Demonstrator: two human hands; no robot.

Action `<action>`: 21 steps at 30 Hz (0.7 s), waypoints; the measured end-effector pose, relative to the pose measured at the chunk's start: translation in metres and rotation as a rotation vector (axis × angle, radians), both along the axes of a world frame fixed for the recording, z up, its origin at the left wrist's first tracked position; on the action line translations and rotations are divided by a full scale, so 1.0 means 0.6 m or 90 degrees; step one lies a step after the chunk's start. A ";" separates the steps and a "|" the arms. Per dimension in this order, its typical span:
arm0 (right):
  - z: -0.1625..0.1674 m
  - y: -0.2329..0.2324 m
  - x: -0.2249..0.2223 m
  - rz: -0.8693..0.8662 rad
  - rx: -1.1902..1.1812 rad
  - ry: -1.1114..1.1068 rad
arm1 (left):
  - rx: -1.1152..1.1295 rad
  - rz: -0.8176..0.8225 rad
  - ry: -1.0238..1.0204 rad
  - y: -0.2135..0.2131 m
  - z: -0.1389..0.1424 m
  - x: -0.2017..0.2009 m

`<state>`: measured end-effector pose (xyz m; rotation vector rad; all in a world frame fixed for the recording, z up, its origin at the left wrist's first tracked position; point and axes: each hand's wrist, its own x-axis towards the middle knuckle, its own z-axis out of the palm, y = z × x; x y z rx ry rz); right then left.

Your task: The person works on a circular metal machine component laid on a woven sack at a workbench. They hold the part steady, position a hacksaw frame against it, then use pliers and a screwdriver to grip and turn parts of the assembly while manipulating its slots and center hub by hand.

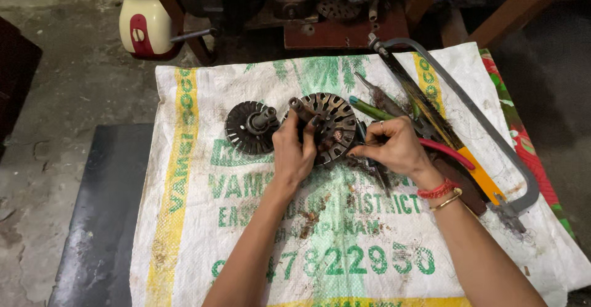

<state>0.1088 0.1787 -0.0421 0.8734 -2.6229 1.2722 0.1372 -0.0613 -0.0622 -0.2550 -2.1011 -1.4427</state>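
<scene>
My left hand point(293, 150) grips the shaft and rim of a round, rusty, slotted metal rotor point(334, 125) lying on a white woven sack point(203, 221). Against the rotor's right edge my right hand point(394, 147) pinches a small dark tool whose tip is hidden by the fingers. A second, smaller dark finned disc with a central hub point(251, 127) lies just left of the rotor, untouched.
A hacksaw point(486, 128) lies diagonally at the right, with green-handled pliers point(372, 109) and a red-handled tool point(446, 153) beside my right hand. A cream and red appliance point(144, 24) stands at the back left. A dark board point(101, 221) lies under the sack's left side.
</scene>
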 end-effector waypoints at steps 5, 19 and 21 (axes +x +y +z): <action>-0.017 0.004 -0.008 0.008 -0.001 0.038 | 0.017 -0.015 -0.030 0.001 -0.002 -0.002; 0.049 -0.003 0.011 -0.045 0.138 -0.162 | 0.019 -0.008 0.011 -0.006 -0.004 0.003; 0.055 -0.006 0.015 -0.001 0.139 -0.105 | 0.012 -0.011 0.031 -0.006 -0.002 0.004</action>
